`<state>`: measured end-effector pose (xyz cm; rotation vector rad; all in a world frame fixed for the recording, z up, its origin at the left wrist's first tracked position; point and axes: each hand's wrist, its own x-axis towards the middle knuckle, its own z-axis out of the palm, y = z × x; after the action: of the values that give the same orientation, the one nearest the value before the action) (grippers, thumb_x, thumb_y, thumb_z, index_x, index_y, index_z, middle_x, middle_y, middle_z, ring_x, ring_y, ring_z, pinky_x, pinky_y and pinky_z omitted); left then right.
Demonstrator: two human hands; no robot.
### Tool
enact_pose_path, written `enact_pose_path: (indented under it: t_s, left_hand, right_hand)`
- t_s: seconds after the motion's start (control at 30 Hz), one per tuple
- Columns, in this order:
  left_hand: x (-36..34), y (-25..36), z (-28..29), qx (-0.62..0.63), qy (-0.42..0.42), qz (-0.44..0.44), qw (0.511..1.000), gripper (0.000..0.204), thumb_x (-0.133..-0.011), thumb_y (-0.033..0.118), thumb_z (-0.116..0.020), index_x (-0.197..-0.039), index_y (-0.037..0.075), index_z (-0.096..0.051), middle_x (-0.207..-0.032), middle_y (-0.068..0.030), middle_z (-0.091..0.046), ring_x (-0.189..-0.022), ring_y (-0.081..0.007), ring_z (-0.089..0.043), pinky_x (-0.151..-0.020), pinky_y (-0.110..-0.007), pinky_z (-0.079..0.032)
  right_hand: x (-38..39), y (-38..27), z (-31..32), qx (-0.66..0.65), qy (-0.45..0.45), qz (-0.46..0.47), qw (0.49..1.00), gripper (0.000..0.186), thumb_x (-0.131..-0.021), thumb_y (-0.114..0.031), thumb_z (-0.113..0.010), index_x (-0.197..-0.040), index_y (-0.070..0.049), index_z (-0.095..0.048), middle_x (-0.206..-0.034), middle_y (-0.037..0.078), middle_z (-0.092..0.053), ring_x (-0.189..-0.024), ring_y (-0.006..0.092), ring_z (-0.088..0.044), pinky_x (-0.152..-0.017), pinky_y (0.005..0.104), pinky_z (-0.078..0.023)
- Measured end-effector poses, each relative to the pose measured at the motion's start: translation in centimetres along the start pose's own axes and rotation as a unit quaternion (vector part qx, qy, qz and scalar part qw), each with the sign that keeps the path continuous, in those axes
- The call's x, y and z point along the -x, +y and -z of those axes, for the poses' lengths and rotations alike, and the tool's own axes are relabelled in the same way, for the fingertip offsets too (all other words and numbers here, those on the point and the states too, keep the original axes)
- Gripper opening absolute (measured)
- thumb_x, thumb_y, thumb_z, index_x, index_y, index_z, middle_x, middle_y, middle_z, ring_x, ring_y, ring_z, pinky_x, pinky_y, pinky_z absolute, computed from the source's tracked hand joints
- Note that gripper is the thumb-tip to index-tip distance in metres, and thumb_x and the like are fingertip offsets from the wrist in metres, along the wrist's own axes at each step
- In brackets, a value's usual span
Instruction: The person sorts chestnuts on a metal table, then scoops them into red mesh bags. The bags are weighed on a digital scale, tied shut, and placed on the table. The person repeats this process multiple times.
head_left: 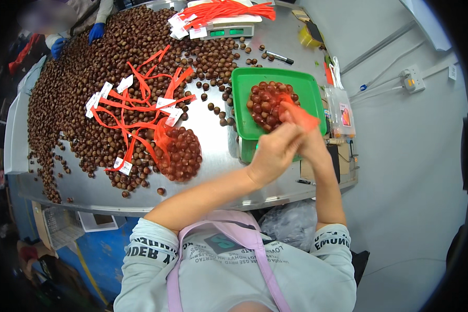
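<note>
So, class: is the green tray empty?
No, the green tray holds a red net bag of brown nuts, gripped by both hands.

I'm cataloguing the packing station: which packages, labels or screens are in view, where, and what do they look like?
Filled net bag: table centre, orange mesh, round, full of brown nuts.
Net bag: on green tray, neck held by both hands.
White tags: on loose orange nets atop the nut pile.
Scale display: far edge, two green screens.
Clear pouch: right edge, pink label.

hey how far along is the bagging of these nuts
One filled net bag lies done on the steel table. Both hands, left hand and right hand, hold the neck of a second bag on the green tray. A big nut pile and empty nets remain.
</note>
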<state>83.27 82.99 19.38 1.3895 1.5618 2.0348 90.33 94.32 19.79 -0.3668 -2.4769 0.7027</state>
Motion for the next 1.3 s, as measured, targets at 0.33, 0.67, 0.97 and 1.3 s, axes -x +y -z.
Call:
enact_pose_path:
  t_s: [0.33,0.67,0.97,1.3]
  left_hand:
    - [2.0,1.3,-1.1,0.018,-0.085,0.027,0.996,0.007,-0.085,0.004,-0.06,-0.087,0.001,-0.054,-0.083,-0.0125,-0.061,-0.07,-0.029,-0.061,-0.059,-0.034,-0.048]
    - [2.8,1.0,-0.3,0.026,-0.074,0.049,0.996,0.007,-0.086,0.005,-0.059,-0.089,0.001,-0.053,-0.075,-0.011,-0.061,-0.064,-0.0274,-0.061,-0.056,-0.033,-0.047]
    - [2.6,0.4,0.6,0.034,-0.079,0.096,0.992,0.005,-0.089,0.006,-0.055,-0.09,0.002,-0.053,-0.07,-0.0089,-0.06,-0.061,-0.0215,-0.061,-0.057,-0.03,-0.047]
    - [-0.7,-0.4,1.7,0.142,-0.029,0.166,0.975,0.008,-0.091,0.008,-0.053,-0.086,0.001,-0.052,-0.069,-0.002,-0.056,-0.061,-0.0072,-0.054,-0.056,-0.022,-0.043]
  right_hand:
    - [-3.7,2.9,-0.5,-0.01,0.001,-0.093,0.996,0.032,-0.084,0.003,-0.056,-0.116,0.004,-0.053,-0.107,0.015,-0.057,-0.097,0.0262,-0.056,-0.083,0.031,-0.048]
    - [-5.1,4.3,-2.1,0.246,-0.132,0.038,0.96,0.049,-0.078,-0.031,-0.069,-0.11,0.003,-0.052,-0.107,0.02,-0.056,-0.092,0.0345,-0.058,-0.077,0.039,-0.051]
    - [-5.0,4.3,-5.0,0.28,-0.147,-0.071,0.946,0.036,-0.081,-0.024,-0.059,-0.106,0.001,-0.049,-0.105,0.02,-0.053,-0.091,0.0389,-0.057,-0.077,0.0444,-0.05]
    - [-5.2,5.9,-1.3,0.152,-0.165,0.007,0.974,0.018,-0.078,-0.019,-0.058,-0.08,-0.001,-0.061,-0.081,0.021,-0.06,-0.083,0.0387,-0.057,-0.072,0.0446,-0.047]
